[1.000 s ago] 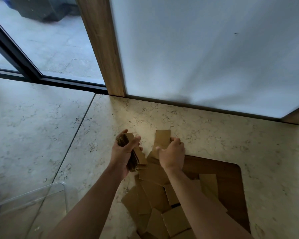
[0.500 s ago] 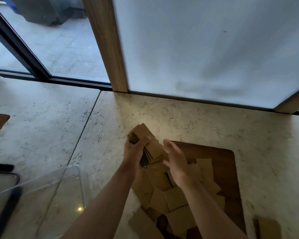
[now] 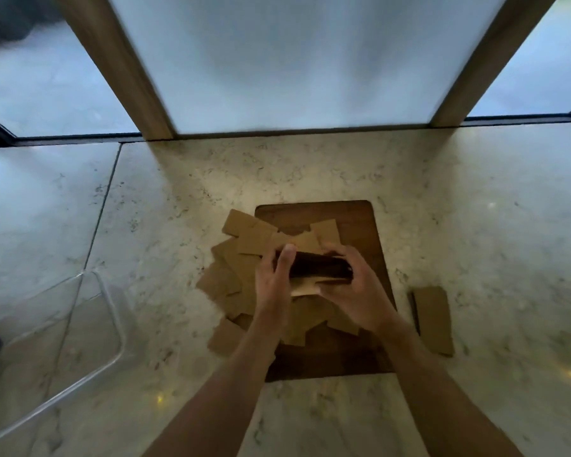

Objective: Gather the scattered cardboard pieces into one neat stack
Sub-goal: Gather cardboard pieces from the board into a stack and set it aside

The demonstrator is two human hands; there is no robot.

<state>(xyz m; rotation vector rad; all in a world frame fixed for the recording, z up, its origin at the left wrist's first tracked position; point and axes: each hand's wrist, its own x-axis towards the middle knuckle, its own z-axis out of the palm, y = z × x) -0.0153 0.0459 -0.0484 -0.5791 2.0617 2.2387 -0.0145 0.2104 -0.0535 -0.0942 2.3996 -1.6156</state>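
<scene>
- my left hand (image 3: 272,285) and my right hand (image 3: 353,288) are together over the middle of the scene, both clamped on one bundle of cardboard pieces (image 3: 317,270) held between them.
- the bundle lies sideways, its dark edge facing up at me; my left thumb runs along its left end and my right fingers curl over its right end.
- under my hands a loose heap of cardboard pieces (image 3: 241,258) spreads out, overlapping at many angles.
- the heap sits partly on a dark wooden board (image 3: 370,225) and partly spills off its left edge onto the pale marble worktop (image 3: 178,179).
- one cardboard piece (image 3: 226,338) lies at the near left corner of the heap, on the marble.
- another cardboard piece (image 3: 434,319) lies alone to the right of the board, apart from the heap, with a dark strip along its left side; i cannot tell what that strip is.
- a clear plastic container (image 3: 89,328) stands at the left, well apart from the heap.
- beyond the worktop a frosted panel (image 3: 304,61) stands between two wooden posts.
</scene>
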